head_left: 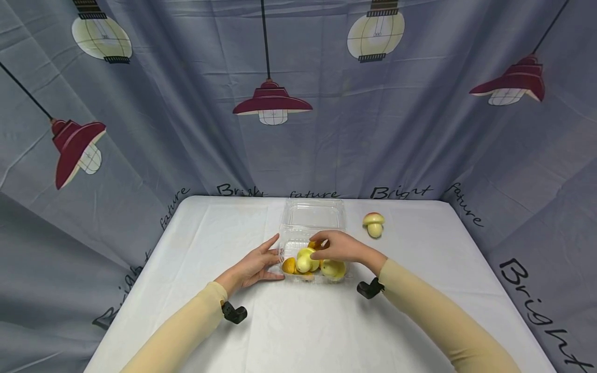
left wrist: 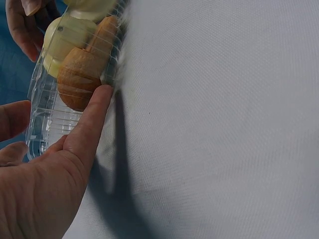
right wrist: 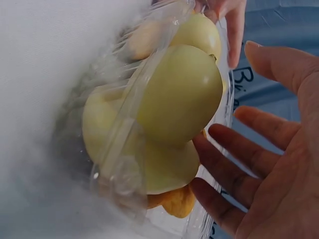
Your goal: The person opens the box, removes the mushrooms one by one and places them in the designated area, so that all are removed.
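Note:
A clear plastic clamshell box (head_left: 284,243) holds several toy mushrooms. Pale yellow-green mushrooms (head_left: 305,260) lie on top, and an orange-brown mushroom (left wrist: 79,74) shows through the wall in the left wrist view. My left hand (head_left: 255,265) rests against the box's left side with fingers spread and extended. Over the box, my right hand (head_left: 339,246) has loosely bent fingers. In the right wrist view, those fingers (right wrist: 239,149) stand beside a large yellow-green mushroom (right wrist: 182,92) with nothing in their grasp. Part of an orange mushroom (right wrist: 179,201) shows beneath it.
The hinged clear lid (head_left: 314,213) lies folded back behind the box. Right of it, a lone mushroom (head_left: 373,224) with a yellow and red cap stays on the white-covered table (head_left: 289,331). A printed grey-blue curtain (head_left: 317,150) surrounds the table's back and sides.

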Demonstrator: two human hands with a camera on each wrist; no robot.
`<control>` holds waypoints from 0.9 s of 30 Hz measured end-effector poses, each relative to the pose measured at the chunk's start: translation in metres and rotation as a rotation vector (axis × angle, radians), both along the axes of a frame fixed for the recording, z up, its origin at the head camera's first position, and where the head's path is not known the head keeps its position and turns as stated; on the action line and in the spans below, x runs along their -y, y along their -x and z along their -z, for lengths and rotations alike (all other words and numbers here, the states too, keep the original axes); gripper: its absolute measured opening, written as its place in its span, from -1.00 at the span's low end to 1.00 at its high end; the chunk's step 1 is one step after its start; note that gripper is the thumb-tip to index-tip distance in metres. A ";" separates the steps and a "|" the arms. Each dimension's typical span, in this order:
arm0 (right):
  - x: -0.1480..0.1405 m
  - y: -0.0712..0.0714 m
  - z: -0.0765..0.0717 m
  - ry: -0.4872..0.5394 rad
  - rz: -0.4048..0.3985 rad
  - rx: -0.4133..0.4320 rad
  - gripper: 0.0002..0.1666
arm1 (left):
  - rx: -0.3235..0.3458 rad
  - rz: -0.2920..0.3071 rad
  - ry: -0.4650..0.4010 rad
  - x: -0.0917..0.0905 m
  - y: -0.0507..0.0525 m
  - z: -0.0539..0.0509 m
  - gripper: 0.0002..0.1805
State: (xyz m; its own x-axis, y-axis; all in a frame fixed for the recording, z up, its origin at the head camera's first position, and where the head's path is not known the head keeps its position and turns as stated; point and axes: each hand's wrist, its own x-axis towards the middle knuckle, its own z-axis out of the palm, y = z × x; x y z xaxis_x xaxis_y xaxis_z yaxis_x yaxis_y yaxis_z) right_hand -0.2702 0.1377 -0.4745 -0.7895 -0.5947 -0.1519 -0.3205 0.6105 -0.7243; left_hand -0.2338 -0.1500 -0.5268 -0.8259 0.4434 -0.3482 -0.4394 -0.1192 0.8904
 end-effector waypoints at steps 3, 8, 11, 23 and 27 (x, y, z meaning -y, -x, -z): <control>0.004 0.002 0.000 -0.056 0.016 -0.027 -0.28 | 0.003 -0.007 0.002 0.000 -0.001 -0.001 -0.13; 0.013 0.001 -0.002 -0.167 0.050 -0.082 -0.27 | 0.005 -0.013 -0.001 0.000 -0.001 -0.001 -0.13; 0.019 -0.002 -0.003 -0.230 0.074 -0.101 -0.28 | 0.010 -0.016 -0.005 0.000 -0.001 -0.001 -0.13; 0.032 -0.006 0.000 -0.358 0.093 -0.145 -0.21 | 0.013 -0.010 -0.010 0.000 0.000 0.000 -0.14; 0.036 -0.007 0.003 -0.382 0.089 -0.169 -0.19 | 0.010 -0.008 -0.013 0.000 0.000 0.000 -0.14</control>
